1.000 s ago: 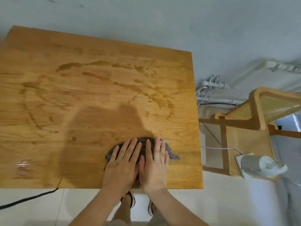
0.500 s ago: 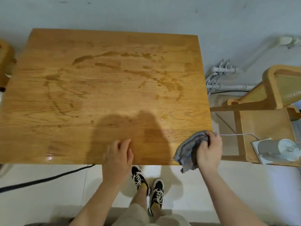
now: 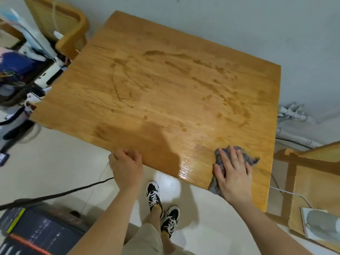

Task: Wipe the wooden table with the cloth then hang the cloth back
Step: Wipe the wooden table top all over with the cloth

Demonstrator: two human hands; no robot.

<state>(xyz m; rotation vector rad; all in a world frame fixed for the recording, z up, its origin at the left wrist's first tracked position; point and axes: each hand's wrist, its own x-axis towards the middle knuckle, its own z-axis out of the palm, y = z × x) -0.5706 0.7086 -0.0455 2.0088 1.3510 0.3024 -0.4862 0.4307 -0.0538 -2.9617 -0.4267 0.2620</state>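
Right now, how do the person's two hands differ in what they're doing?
The right hand lies flat, fingers spread, pressing the grey cloth onto the wooden table; the left hand holds no cloth. The left hand is curled over the table's near edge, while the right sits near its corner. Both touch the table.

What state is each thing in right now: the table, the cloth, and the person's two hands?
Square wooden table: damp streaks across the far half, glossy wet sheen at the near edge.
Crumpled grey cloth: flattened on the table's near right part, one end hanging over the edge.
Right hand: flat, fingers spread, pressing on the cloth.
Left hand: curled over the table's near edge, holding no cloth.
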